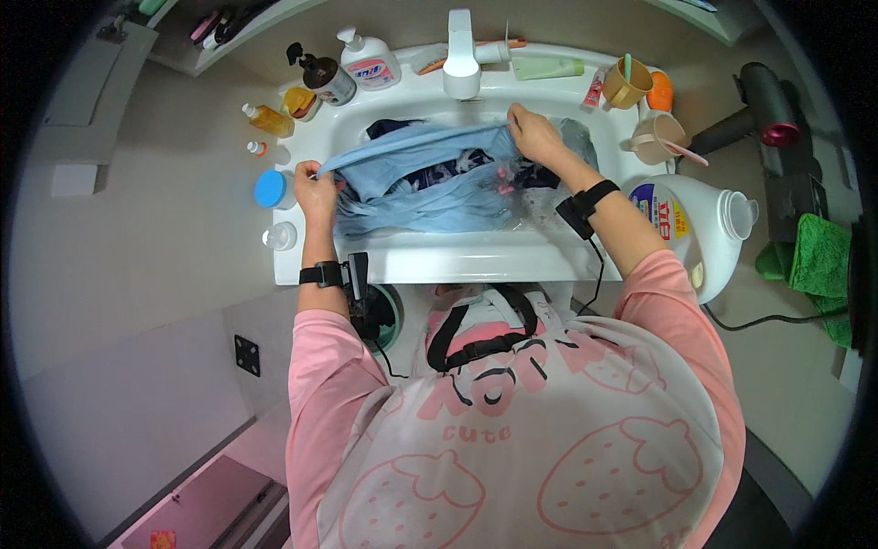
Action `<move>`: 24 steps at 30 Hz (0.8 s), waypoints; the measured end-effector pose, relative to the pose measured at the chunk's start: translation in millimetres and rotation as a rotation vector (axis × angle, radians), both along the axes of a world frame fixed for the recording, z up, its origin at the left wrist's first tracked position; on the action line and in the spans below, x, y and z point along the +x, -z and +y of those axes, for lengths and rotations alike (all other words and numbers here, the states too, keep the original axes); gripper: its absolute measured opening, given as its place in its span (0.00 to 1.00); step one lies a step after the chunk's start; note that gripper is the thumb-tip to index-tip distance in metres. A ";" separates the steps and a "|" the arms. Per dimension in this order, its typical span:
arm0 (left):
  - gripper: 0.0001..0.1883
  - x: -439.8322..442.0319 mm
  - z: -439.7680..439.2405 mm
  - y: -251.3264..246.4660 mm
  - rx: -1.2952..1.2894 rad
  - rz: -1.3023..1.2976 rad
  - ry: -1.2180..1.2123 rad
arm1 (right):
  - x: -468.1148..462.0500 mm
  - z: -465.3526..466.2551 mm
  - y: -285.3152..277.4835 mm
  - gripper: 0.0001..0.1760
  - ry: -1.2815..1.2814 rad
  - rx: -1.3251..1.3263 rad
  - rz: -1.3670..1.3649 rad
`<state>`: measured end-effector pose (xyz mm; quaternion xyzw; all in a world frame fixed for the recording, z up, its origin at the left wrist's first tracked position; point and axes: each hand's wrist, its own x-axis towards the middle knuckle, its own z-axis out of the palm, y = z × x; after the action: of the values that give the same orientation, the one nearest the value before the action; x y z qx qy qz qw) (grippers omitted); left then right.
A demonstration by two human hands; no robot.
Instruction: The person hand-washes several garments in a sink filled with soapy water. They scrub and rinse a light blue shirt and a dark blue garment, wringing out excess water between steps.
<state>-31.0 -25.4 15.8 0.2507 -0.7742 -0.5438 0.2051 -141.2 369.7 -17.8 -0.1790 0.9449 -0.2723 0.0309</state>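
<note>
Wet light-blue cloth (425, 206), perhaps a garment, is stretched across the white washbasin (439, 264). At the basin's left side my left hand (315, 192) pinches one end of its upper edge. My right hand (535, 134) grips the same edge farther right, near the back of the basin. Between the hands the edge is lifted and drawn fairly taut, while the rest sags into the basin. Dark patterned cloth (449, 171) shows through a gap in the blue folds. Sudsy water (549, 209) lies at the right, beside grey cloth (579, 147).
A white faucet (461, 65) overhangs the basin's back rim. Pump bottles (370, 65) and small jars line the left side. Two cups (627, 86) stand at the right, near a large white detergent jug (699, 219). A hair dryer (768, 110) hangs on the right wall.
</note>
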 end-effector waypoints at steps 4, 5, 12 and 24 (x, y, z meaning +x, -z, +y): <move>0.08 -6.7 -9.0 4.1 -0.227 0.116 -0.031 | -5.6 2.1 -5.9 0.10 -0.030 -0.212 0.192; 0.08 -4.5 -10.5 5.8 -0.367 0.163 -0.045 | -1.3 2.2 -3.1 0.09 -0.107 -0.249 0.324; 0.15 34.9 -8.1 0.6 -0.462 -0.572 0.589 | 41.0 -2.3 30.8 0.09 -0.362 0.264 -0.204; 0.10 38.1 57.5 4.3 -0.693 -0.448 0.602 | 31.2 -22.4 26.9 0.18 -0.531 0.512 0.015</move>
<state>7.0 32.1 11.5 0.0444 -0.9720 -0.2228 -0.0605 -110.0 347.3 -44.8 -0.4063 0.9034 -0.0082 0.1371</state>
